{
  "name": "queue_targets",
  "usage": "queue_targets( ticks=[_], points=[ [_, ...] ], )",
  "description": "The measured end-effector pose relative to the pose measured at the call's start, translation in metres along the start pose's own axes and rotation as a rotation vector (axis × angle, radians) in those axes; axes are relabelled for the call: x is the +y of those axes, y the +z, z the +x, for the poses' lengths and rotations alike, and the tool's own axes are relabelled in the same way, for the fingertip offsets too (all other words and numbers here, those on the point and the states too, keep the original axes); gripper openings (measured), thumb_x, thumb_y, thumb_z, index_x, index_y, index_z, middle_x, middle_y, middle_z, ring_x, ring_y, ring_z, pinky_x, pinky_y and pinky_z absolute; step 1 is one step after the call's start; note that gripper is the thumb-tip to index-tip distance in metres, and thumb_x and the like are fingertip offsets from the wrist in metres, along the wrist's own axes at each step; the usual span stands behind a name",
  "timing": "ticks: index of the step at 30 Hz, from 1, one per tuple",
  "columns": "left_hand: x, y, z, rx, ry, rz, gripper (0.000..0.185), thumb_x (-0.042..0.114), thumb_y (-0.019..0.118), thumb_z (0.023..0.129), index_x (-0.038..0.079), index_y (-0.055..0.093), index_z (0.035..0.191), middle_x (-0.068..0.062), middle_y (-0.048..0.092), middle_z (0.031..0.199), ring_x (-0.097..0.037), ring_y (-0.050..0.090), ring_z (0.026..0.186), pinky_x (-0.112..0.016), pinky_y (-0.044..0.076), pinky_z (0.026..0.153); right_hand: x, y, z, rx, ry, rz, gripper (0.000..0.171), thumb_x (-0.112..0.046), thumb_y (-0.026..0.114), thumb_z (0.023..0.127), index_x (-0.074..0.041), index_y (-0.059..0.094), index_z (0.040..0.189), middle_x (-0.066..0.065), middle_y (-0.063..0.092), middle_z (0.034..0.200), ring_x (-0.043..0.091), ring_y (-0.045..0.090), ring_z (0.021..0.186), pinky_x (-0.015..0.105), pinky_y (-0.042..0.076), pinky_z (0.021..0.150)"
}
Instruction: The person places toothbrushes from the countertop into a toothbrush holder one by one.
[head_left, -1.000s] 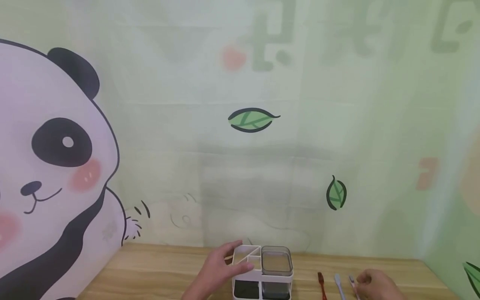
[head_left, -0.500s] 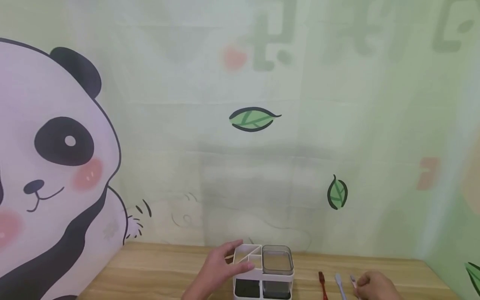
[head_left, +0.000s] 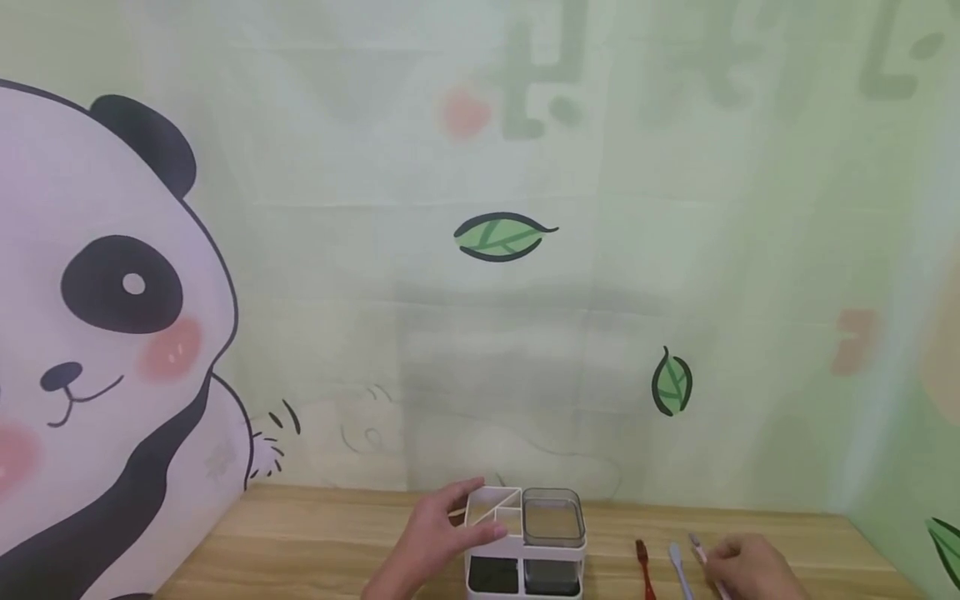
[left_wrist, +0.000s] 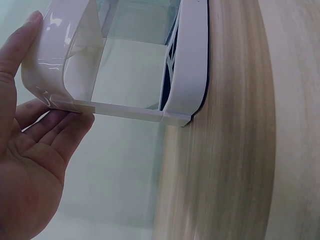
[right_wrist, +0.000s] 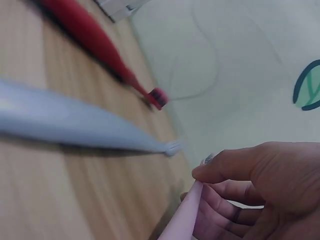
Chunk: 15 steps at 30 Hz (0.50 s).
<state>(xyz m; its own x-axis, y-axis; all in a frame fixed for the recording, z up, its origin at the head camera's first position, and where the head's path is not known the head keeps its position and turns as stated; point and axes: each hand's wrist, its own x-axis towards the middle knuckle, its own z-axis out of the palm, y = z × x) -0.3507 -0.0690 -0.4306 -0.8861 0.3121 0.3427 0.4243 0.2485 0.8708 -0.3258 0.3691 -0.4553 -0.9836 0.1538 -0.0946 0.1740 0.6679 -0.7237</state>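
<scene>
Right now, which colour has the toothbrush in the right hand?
Pale pink toothbrush; the right wrist view shows it best.

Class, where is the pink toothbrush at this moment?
In the head view the pink toothbrush is at the lower right, pinched in the right hand, just right of the grey-blue toothbrush lying on the wooden table.

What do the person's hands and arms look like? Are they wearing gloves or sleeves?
No gloves. Both the left hand and the right hand are bare, and no rings or watch show. The bits of forearm in view are bare too, with no sleeve reaching them. The fingernails look short and plain.
</scene>
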Motion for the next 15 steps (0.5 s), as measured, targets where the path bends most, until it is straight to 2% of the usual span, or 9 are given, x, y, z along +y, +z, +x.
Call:
queue_targets(
  ticks=[7,15],
  points=[
    [0.000,0.000,0.000,-0.001,-0.016,0.009,0.077,0.033,0.090,0.088,-0.005,0.057,0.147,-0.027,0.061,0.142,-0.046,0.063,0.126,-0.052,0.057,0.101,-0.020,-0.010,-0.008,0.048,-0.109,0.020,0.020,-0.010,0.071,0.099,0.008,0.072,0.105,0.005,0.070,0.088,0.023,0.064,0.078,0.036,0.056,0.067],
    [0.001,0.000,-0.002,0.000,-0.005,0.018,0.077,0.034,0.089,0.089,-0.005,0.057,0.147,-0.028,0.059,0.144,-0.046,0.063,0.126,-0.053,0.057,0.102,-0.037,-0.017,-0.015,0.098,-0.188,0.122,0.015,-0.002,0.070,0.099,0.012,0.068,0.106,0.010,0.073,0.090,0.028,0.072,0.079,0.039,0.065,0.068]
  ],
)
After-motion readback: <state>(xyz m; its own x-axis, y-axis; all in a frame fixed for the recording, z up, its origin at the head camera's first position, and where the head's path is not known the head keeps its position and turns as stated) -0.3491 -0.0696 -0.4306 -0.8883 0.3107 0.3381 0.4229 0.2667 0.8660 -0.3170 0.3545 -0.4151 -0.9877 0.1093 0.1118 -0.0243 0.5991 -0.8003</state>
